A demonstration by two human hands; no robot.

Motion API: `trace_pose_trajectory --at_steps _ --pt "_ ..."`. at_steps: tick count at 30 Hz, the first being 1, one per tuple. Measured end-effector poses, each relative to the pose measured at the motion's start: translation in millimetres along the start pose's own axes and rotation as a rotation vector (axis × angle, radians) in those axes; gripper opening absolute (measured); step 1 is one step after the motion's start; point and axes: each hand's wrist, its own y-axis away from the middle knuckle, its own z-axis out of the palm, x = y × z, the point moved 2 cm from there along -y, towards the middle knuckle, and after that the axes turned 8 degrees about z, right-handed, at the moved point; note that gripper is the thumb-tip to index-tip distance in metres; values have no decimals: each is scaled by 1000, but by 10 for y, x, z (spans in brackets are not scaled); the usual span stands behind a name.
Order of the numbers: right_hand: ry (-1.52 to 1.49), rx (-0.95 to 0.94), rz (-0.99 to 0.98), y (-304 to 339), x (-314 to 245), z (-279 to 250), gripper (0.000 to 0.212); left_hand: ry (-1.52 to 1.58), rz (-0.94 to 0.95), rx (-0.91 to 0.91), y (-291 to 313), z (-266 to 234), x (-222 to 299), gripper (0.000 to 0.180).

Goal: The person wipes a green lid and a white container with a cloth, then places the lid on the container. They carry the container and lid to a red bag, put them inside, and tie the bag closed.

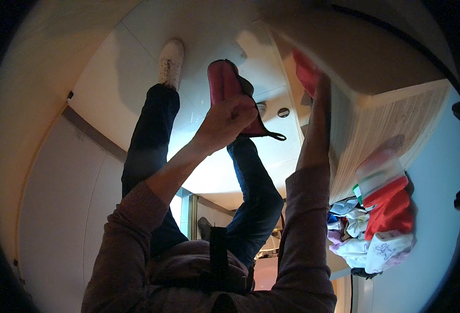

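Closed in front of me, my left hand (229, 119) pinches a dark red oven mitt (222, 82) by its lower part. The mitt has black edging, a dark thumb-like bulge on its right and a small black hanging loop at its lower end. My right arm stretches forward along a pale wooden panel. Where it ends, my right hand (318, 86) is mostly out of sight beside a bright red cloth-like piece (306, 72). I cannot tell whether the hand wears, holds or only touches that piece, and its fingers are hidden.
A pale box-like panel with a ribbed side (391, 117) stands close on the right. Behind it lies a pile of plastic bags and packets (371, 235), including a red and white one. On the pale floor are a small round disc (283, 112) and my white shoe (171, 57).
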Motion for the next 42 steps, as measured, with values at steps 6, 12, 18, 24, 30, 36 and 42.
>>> trace_pose_trajectory --at_steps 6,12,18,24,30,36,42 --pt "20 187 126 94 449 -165 42 -23 -81 -27 -42 -39 17 26" --pt "285 405 -259 743 682 -181 32 -149 -78 22 -49 -54 -27 32" --pt "827 386 -478 1687 321 120 7 -322 -31 -34 -141 73 -271 65" --pt "730 213 -714 2052 151 526 11 -317 104 99 -188 248 -331 71" --pt "559 168 -726 2195 87 673 22 23 -230 153 -91 262 -365 45" --pt "481 132 -561 2301 45 580 25 -35 -161 147 -127 272 -395 39" --pt "161 246 -370 2802 -290 -25 19 -8 -326 107 -139 243 -415 40"
